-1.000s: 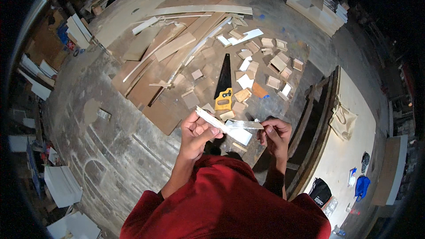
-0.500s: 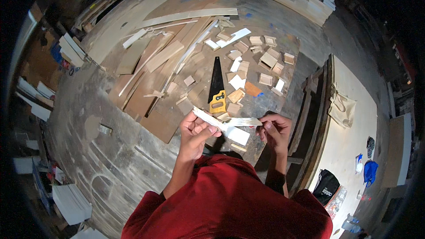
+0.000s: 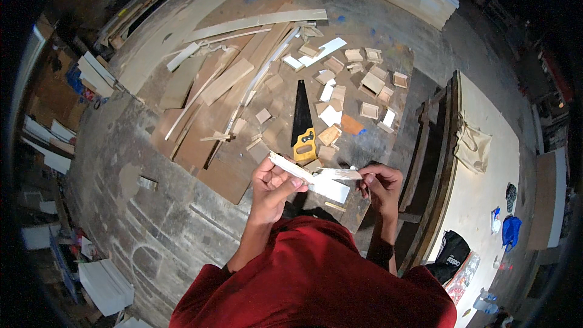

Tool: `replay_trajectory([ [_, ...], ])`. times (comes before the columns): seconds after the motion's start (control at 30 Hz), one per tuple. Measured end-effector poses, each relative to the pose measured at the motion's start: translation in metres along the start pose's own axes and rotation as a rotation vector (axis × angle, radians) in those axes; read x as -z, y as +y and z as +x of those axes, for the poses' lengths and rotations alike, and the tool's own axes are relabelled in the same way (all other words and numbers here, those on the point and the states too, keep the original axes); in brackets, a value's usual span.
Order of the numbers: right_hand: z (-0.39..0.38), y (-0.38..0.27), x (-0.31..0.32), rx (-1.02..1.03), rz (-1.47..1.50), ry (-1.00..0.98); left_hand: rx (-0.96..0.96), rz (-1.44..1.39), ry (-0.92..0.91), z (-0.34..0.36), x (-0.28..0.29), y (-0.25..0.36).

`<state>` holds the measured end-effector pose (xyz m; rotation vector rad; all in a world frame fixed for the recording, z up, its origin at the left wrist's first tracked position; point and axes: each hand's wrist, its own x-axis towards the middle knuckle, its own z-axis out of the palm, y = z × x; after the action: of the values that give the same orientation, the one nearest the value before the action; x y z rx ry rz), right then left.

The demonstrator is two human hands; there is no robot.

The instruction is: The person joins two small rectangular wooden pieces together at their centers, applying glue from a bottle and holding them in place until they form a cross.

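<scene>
My left hand [image 3: 274, 188] is closed round a narrow pale wood strip [image 3: 291, 167], thumb on top near its right end. Thumb and fingers of my right hand [image 3: 381, 187] pinch the right end of a second thin, light strip [image 3: 343, 174]. The two strips come close at their inner ends; whether they touch I cannot tell. Below them lies a white board piece [image 3: 331, 191], partly hidden by the strips. Just beyond my hands, a handsaw [image 3: 303, 121] with a black blade and yellow handle rests on the brown board, its blade pointing away.
Small wooden box-like pieces [image 3: 370, 85] and offcuts lie scattered beyond the saw to the right. Long planks [image 3: 228, 79] are piled at the left. A pale-topped table [image 3: 486, 146] on the right bears a beige cloth bag [image 3: 472, 147] and a black pouch [image 3: 450, 249].
Both hands keep their hold on the strips, and these sit at nearly the same angle. The whole scene has shifted slightly as my head moved.
</scene>
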<state>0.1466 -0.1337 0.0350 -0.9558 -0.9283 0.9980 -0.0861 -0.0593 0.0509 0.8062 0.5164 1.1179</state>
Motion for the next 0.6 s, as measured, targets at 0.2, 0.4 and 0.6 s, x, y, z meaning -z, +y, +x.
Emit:
replay_trajectory([
  [0.2,0.029,0.002,-0.028,0.043,0.014,0.009,0.032,-0.052,-0.033,0.027,0.01,0.016],
  [0.4,0.039,0.012,-0.028,-0.003,-0.024,0.041,0.058,-0.107,-0.047,0.059,0.028,0.027],
  [0.6,0.055,0.02,-0.057,-0.055,-0.088,0.07,0.114,-0.15,-0.097,0.088,0.048,0.031],
])
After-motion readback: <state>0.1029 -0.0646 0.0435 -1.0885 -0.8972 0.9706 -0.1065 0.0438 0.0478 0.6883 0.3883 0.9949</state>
